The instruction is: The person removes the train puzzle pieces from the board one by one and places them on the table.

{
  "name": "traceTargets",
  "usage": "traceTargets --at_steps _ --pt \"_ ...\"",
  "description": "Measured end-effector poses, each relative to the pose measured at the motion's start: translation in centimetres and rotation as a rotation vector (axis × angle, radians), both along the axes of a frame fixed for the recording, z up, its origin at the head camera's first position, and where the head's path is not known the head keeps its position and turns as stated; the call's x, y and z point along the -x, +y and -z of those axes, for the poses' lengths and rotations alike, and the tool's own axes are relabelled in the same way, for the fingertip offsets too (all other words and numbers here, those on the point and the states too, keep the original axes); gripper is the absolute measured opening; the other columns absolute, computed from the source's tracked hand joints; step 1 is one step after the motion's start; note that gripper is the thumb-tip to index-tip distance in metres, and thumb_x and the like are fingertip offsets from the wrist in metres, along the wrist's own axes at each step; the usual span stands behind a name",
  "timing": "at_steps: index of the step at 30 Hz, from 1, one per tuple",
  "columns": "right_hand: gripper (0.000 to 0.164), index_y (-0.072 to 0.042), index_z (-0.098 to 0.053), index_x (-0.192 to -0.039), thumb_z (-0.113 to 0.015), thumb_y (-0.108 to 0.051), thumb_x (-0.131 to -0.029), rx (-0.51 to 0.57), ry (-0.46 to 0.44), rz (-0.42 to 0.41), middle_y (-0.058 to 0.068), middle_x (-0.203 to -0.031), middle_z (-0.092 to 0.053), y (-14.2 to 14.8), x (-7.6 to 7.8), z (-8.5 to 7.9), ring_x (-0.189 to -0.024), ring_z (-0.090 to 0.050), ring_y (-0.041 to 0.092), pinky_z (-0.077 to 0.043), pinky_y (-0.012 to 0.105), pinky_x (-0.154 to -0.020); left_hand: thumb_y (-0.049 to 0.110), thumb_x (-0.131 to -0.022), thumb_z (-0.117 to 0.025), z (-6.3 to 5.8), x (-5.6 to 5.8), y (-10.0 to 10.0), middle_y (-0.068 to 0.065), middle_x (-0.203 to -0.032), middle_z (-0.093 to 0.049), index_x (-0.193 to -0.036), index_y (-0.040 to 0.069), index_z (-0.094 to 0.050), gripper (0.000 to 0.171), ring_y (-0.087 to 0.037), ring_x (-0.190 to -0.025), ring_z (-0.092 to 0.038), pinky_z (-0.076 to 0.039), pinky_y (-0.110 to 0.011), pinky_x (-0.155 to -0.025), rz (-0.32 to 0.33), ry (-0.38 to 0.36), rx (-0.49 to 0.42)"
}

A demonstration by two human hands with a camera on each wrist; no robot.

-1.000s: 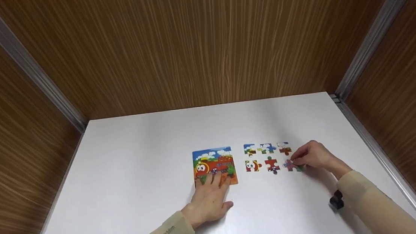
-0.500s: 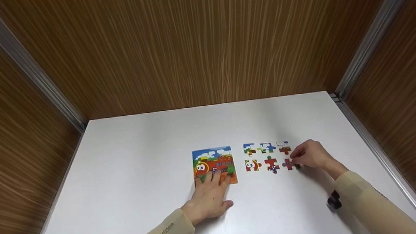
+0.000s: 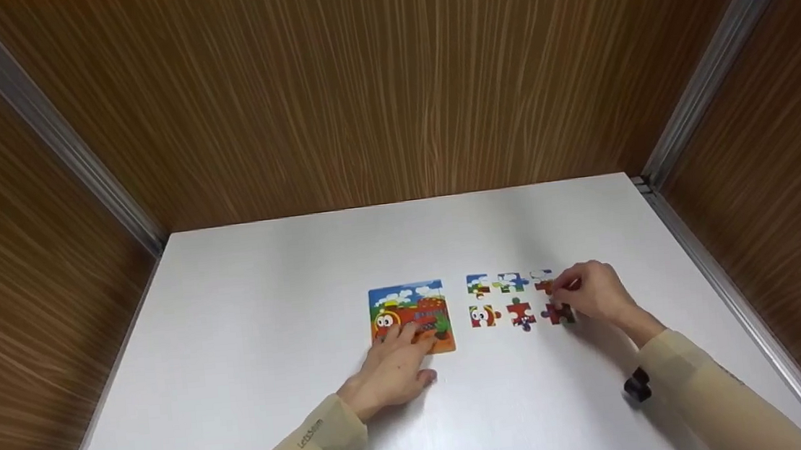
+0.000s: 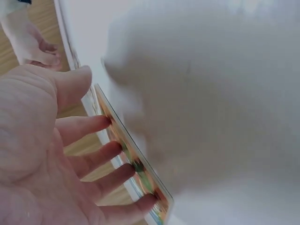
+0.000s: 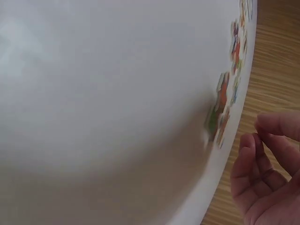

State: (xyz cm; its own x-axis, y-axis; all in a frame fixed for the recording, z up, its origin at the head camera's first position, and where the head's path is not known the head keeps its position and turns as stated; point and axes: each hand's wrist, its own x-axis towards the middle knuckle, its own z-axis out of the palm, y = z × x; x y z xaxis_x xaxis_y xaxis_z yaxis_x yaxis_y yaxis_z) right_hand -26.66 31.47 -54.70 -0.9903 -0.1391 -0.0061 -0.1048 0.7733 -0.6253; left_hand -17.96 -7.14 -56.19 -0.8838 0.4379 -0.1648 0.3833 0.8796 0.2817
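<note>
Six puzzle pieces (image 3: 521,311) lay in two rows beside a train picture (image 3: 407,304), where the left hand (image 3: 393,372) rested spread. The right hand (image 3: 597,296) curled over the end pieces (image 3: 561,314), fingertips almost together, seemingly empty; brushing low might have skewed them.

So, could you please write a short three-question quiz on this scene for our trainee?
1. True or false: the left hand touches the train picture.
2. In the head view, the leftmost loose piece of the row nearer the person shows: A) only clouds; B) eyes; C) a tree.
3. How many rows do the loose puzzle pieces form?

Key: 1. True. 2. B. 3. Two.
</note>
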Motion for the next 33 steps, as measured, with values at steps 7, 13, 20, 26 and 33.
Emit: traceTargets --at_steps 7,13,20,26,33 --pt "0.016 -0.003 -0.086 -0.113 -0.078 -0.012 -0.101 0.077 0.064 -0.043 0.020 -0.111 -0.082 -2.6 -0.5 -0.8 -0.087 -0.075 0.023 -0.056 0.022 -0.070 0.044 -0.109 -0.071 0.4 0.7 -2.1 -0.010 -0.165 -0.056 -0.159 0.015 -0.063 0.059 -0.035 -0.152 -0.053 -0.052 -0.061 -0.123 -0.044 0.074 -0.090" --pt "0.017 0.000 -0.086 -0.111 -0.080 -0.008 -0.097 0.140 0.094 -0.142 0.017 -0.104 -0.085 -5.8 -0.5 -0.9 -0.083 -0.075 0.018 -0.057 0.021 -0.070 0.048 -0.107 -0.072 0.6 2.0 -4.8 -0.016 -0.173 -0.049 -0.165 0.010 -0.055 0.072 -0.039 -0.159 -0.046 -0.046 -0.065 -0.128 -0.060 0.121 -0.168" --pt "0.020 0.000 -0.085 -0.114 -0.079 -0.010 -0.098 0.143 0.079 -0.266 0.015 -0.105 -0.085 -10.4 -0.3 -0.9 -0.085 -0.077 0.018 -0.059 0.021 -0.069 0.069 -0.100 -0.069 0.7 3.5 -7.4 -0.020 -0.188 -0.023 -0.177 0.005 -0.030 0.107 -0.050 -0.175 -0.018 -0.025 -0.071 -0.138 -0.107 0.038 -0.167" --pt "0.022 0.003 -0.084 -0.115 -0.081 -0.009 -0.097 0.178 0.047 -0.389 0.017 -0.102 -0.084 -14.5 -0.2 -0.8 -0.081 -0.074 0.018 -0.056 0.019 -0.066 0.074 -0.091 -0.073 0.5 4.3 -8.5 -0.016 -0.192 -0.011 -0.181 0.007 -0.018 0.124 -0.045 -0.178 -0.008 -0.017 -0.071 -0.141 -0.127 -0.050 -0.117" --pt "0.020 -0.003 -0.085 -0.116 -0.084 -0.011 -0.098 0.139 -0.038 -0.441 0.012 -0.108 -0.086 -18.9 0.3 -0.3 -0.086 -0.075 0.014 -0.062 0.026 -0.075 0.071 -0.091 -0.074 0.5 4.9 -9.2 -0.010 -0.193 -0.008 -0.181 0.009 -0.018 0.123 -0.043 -0.179 -0.005 -0.015 -0.073 -0.141 -0.101 -0.081 -0.094"
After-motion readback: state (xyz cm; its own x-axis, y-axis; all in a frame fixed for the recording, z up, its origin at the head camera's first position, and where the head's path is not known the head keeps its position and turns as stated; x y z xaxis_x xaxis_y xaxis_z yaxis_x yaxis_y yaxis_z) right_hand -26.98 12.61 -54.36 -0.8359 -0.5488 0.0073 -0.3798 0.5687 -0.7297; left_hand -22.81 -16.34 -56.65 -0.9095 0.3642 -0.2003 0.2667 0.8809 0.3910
